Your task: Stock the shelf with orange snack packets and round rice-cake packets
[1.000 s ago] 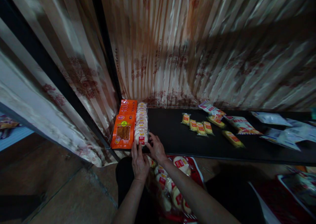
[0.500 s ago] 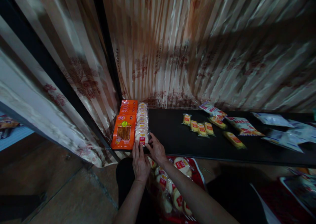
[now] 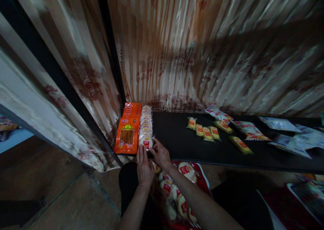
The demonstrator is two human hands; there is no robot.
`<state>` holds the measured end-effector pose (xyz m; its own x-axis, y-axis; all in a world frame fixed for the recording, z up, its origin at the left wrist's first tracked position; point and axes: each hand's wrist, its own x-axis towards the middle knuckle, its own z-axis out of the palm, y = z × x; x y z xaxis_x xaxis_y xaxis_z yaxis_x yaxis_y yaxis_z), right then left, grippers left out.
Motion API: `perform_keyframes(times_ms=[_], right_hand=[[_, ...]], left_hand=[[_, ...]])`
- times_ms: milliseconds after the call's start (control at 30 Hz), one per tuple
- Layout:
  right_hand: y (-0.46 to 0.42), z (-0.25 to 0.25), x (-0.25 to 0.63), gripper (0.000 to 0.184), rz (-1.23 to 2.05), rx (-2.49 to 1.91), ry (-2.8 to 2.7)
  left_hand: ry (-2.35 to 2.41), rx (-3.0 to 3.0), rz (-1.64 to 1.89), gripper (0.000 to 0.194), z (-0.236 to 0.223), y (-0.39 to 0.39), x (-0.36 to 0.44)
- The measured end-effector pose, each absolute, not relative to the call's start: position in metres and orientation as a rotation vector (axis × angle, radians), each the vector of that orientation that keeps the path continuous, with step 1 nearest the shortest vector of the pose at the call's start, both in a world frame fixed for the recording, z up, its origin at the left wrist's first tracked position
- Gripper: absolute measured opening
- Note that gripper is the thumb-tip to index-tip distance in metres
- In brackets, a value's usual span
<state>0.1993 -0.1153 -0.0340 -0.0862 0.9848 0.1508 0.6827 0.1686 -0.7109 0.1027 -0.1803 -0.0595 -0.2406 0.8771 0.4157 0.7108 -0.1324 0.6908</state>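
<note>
A row of clear-wrapped round white crackers point(image 3: 146, 125) with red labels runs front to back on the black shelf point(image 3: 172, 135). At the front packet point(image 3: 146, 144), my left hand point(image 3: 145, 171) has its fingers stretched out, their tips touching the lower edge. My right hand point(image 3: 160, 154) curls its fingers and thumb at that packet's right corner, appearing to pinch it. Left of the row lie overlapping orange snack bags point(image 3: 126, 133) with a window showing brown sticks. Below my forearms, a red tray point(image 3: 202, 179) holds more wrapped crackers point(image 3: 186, 169), partly hidden by my right arm.
Small yellow packets point(image 3: 207, 133) lie scattered along the shelf, with white-and-red bags point(image 3: 250, 130) and pale bags point(image 3: 279, 123) farther right. A striped curtain point(image 3: 177, 54) hangs behind. A dark metal post point(image 3: 111, 47) stands at the left corner. Another red tray point(image 3: 291, 203) is at lower right.
Very little differs. Both hands stay at the front packet of crackers, and the view has shifted slightly.
</note>
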Motion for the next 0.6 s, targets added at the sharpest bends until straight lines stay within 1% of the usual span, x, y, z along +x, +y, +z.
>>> perform_keyframes(times_ms=[133,333,600], right_hand=[[-0.114,-0.033,0.199,0.05,0.629,-1.597,-1.884],[-0.112,-0.023,0.197,0.052,0.636,-1.659,-1.896],[-0.113,-0.018,0.194,0.056,0.605,-1.699,-1.941]], left_hand=[[1.935,1.799,1.288,0.065,-0.059,-0.18,0.103],[1.935,1.771,1.299,0.068,-0.058,-0.178,0.103],[1.958,1.771,1.294,0.067,-0.058,-0.178,0.104]])
